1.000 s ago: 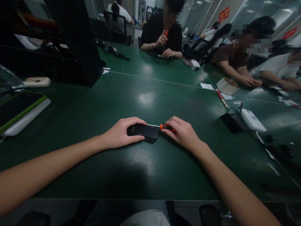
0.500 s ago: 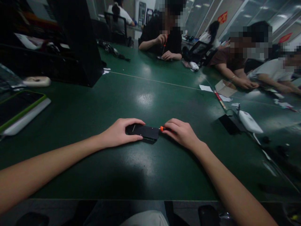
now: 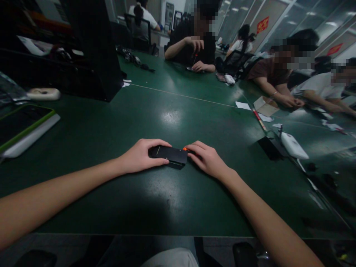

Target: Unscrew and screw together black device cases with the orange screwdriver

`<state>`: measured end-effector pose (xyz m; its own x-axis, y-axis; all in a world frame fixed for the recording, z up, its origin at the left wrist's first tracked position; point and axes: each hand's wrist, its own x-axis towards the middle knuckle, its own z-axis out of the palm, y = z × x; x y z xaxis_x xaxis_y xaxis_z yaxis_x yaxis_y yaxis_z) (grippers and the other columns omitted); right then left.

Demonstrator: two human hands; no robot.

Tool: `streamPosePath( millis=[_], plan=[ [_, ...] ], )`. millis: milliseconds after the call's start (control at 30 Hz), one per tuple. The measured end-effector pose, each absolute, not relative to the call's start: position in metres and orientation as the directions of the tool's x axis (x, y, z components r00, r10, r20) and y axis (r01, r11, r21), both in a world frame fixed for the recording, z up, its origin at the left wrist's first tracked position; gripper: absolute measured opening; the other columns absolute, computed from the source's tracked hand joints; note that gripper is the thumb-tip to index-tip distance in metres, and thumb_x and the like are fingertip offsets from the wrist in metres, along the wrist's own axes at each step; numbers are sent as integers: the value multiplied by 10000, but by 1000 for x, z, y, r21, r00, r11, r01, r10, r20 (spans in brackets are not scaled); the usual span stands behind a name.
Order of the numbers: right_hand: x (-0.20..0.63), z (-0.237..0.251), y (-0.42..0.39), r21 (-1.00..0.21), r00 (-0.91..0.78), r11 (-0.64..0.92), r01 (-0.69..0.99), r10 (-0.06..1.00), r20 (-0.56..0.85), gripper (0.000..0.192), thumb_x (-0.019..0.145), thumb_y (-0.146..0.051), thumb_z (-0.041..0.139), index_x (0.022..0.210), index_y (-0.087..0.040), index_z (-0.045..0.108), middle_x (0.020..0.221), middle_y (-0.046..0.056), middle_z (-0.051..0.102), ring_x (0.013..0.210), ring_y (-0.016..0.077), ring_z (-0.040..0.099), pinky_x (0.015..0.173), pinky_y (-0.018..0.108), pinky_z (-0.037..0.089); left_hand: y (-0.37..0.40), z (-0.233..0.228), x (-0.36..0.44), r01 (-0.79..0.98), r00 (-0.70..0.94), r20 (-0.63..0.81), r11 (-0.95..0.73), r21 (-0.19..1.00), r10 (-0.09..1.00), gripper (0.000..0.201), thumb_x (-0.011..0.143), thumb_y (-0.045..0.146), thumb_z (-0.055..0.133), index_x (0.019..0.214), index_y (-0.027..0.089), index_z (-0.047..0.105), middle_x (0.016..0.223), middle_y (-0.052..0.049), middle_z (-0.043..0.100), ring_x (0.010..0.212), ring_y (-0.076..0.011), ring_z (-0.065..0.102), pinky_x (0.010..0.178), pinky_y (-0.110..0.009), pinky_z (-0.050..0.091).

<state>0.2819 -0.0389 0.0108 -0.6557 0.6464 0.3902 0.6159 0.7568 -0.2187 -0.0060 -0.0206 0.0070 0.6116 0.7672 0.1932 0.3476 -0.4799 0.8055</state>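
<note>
Flat black device (image 3: 170, 155) lies on the green worktop (image 3: 172, 200), near centre, long axis running left-right, slightly skewed so its right end sits nearer the person.

Left hand (image 3: 140, 155) clamps the device's left end: thumb on the near edge, fingers curled over the far edge, palm on the worktop.

Right hand (image 3: 207, 160) butts against the device's right end and pinches a small orange-tipped screwdriver (image 3: 185, 149). Only the orange bit shows at the fingertips; the shaft is hidden, so I cannot tell exactly where the tip sits. It points left, along the device's long axis, at the far right corner.

Both hands touch the device, one at each end.

Well apart on the right: black box (image 3: 269, 147), white gadget (image 3: 293, 145). Far left: green-edged tray (image 3: 26, 128).
</note>
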Motion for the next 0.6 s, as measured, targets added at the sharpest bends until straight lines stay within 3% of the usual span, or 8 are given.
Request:
streamPosePath(
  millis=[200, 400, 600],
  plan=[
    [286, 7, -36, -281, -641, 720, 635, 694, 329, 267, 1028, -294, 499, 1198, -143, 638, 1041, 103, 704, 894, 182, 669, 797, 322, 562, -21, 7, -5, 312, 600, 193, -449, 837, 776, 459, 829, 438, 783, 1213, 201, 700, 1187, -68, 730, 1081, -268, 671, 956, -362, 493],
    [294, 6, -31, -345, -527, 628, 698, 776, 347, 237, 1009, -308, 542, 1171, -168, 641, 1017, 88, 685, 909, 189, 654, 825, 337, 547, -13, 0, -7, 78, 433, 111, -160, 984, 895, 492, 849, 483, 758, 1222, 168, 700, 1119, -89, 743, 1040, -258, 681, 905, -349, 521],
    [293, 5, -29, -357, -495, 593, 722, 803, 333, 252, 999, -294, 554, 1211, -183, 634, 1161, 111, 662, 1081, 222, 631, 954, 389, 535, 0, -13, -5, -127, 367, 57, -10, 992, 928, 492, 902, 621, 656, 866, 141, 758, 919, -89, 741, 857, -188, 670, 836, -299, 512]
  ],
)
